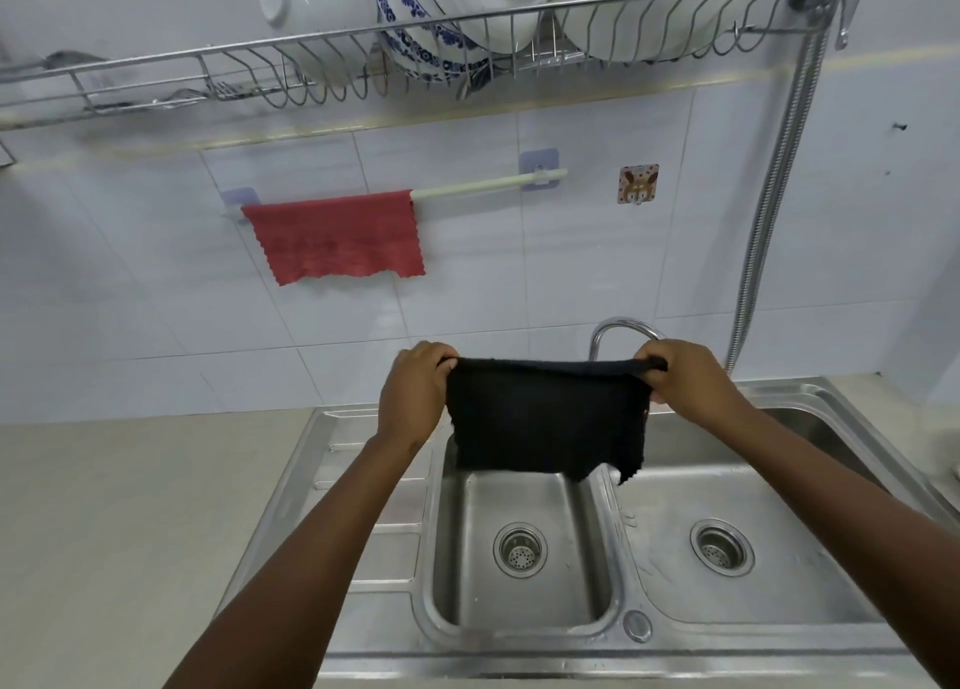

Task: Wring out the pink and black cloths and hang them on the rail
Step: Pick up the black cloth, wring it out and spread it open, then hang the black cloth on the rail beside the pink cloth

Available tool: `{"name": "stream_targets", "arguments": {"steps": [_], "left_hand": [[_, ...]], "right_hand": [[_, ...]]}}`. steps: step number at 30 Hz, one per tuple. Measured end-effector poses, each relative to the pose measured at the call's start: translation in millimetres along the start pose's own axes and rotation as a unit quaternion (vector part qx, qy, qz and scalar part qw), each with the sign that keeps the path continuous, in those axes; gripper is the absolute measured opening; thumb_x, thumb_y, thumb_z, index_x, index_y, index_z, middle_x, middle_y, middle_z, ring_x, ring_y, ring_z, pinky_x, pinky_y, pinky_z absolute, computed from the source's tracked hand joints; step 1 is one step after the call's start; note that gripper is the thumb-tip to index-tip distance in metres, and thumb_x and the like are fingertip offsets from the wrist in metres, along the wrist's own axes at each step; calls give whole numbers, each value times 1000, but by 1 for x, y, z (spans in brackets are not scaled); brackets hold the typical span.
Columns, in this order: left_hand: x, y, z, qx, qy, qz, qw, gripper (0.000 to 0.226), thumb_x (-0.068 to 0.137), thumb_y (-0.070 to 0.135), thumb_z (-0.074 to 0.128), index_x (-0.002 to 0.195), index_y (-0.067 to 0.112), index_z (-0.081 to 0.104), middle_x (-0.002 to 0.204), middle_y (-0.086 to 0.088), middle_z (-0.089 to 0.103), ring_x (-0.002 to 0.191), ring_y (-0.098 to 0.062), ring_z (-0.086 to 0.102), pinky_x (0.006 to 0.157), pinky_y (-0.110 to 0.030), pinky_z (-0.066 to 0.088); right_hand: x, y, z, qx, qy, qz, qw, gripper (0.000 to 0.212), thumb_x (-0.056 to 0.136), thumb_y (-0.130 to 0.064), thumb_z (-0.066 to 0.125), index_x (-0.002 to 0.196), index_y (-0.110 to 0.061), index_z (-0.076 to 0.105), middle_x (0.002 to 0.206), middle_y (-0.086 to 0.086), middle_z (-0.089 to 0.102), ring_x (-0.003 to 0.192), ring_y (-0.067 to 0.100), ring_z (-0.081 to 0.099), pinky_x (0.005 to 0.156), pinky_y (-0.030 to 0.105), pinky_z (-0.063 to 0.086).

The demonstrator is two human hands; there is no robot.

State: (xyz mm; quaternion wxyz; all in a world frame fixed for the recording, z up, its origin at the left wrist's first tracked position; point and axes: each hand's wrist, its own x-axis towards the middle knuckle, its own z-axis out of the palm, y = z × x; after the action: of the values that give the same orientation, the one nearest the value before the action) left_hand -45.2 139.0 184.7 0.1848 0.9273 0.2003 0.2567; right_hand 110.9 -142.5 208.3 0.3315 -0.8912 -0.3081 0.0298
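Both hands, the left hand (413, 394) and right hand (688, 376), pinch the top corners of a fuzzy black square cloth (545, 420), stretched flat above the stainless-steel double sink (524, 610). A scallop-edged pink cloth (337, 238) drapes over the white wall rail (488, 185).
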Motion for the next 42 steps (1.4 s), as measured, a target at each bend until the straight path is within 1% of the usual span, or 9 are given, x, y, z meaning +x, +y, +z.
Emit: {"name": "stream_targets", "arguments": {"steps": [8,15,19,23,25,29,34,37,42], "left_hand": [[-7,-13,4,-19,37,-36,998,21,98,23,47,100,18,68,101,-1,65,82,-9,53,73,-15,37],[-12,-15,2,-13,40,-28,999,19,97,22,49,94,21,68,94,2,64,76,-10,54,65,-11,35],[-10,-19,-4,-3,13,-29,999,21,97,22,49,94,20,70,95,0,66,79,-11,55,70,-20,40],[-4,-25,-18,-47,-26,-61,997,17,94,19,54,91,19,72,93,-1,67,80,-18,62,78,-35,53],[1,-29,-26,-32,-33,-52,998,18,93,18,55,89,19,72,89,-2,66,77,-17,62,76,-32,51],[30,-35,-56,-1,-1,-26,1000,17,94,20,55,86,16,70,84,-2,63,76,-18,60,70,-26,41],[89,-40,-112,18,34,29,999,22,95,21,51,76,22,61,81,-1,61,73,-18,56,65,-30,39],[124,-42,-140,1,58,34,998,21,98,24,46,80,23,58,75,2,63,67,-15,57,57,-27,39],[186,-47,-167,-67,92,-28,993,12,96,29,50,88,26,59,74,0,64,59,-16,61,58,-28,44]], "right_hand": [[3,-7,0,0,-3,-29,1000,16,81,-5,62,70,-16,66,63,-1,60,49,6,57,50,11,42],[3,-2,6,-46,37,-60,996,13,81,-3,61,78,-11,70,75,4,58,73,20,55,69,28,39],[6,-4,9,-60,10,-58,996,9,82,-8,64,82,-12,72,77,3,54,74,20,54,70,30,41],[13,-5,9,-23,-30,-17,999,12,85,-17,64,75,-15,70,69,2,63,54,17,65,62,29,48],[20,-9,9,-43,-60,2,997,17,88,-17,58,74,-19,66,64,-1,65,40,13,63,60,28,50],[48,-39,-3,-77,-7,-25,997,23,92,-22,47,74,-25,61,66,0,66,29,8,55,57,33,53],[97,-92,-33,142,9,-2,990,13,90,-7,55,90,-14,65,53,0,62,38,10,63,37,14,43],[122,-121,-51,315,6,21,949,18,89,-3,54,100,-14,64,73,9,67,57,18,71,50,18,54],[169,-155,-70,337,35,10,941,19,93,-8,49,93,-20,63,86,8,67,74,24,71,64,31,57]]}}
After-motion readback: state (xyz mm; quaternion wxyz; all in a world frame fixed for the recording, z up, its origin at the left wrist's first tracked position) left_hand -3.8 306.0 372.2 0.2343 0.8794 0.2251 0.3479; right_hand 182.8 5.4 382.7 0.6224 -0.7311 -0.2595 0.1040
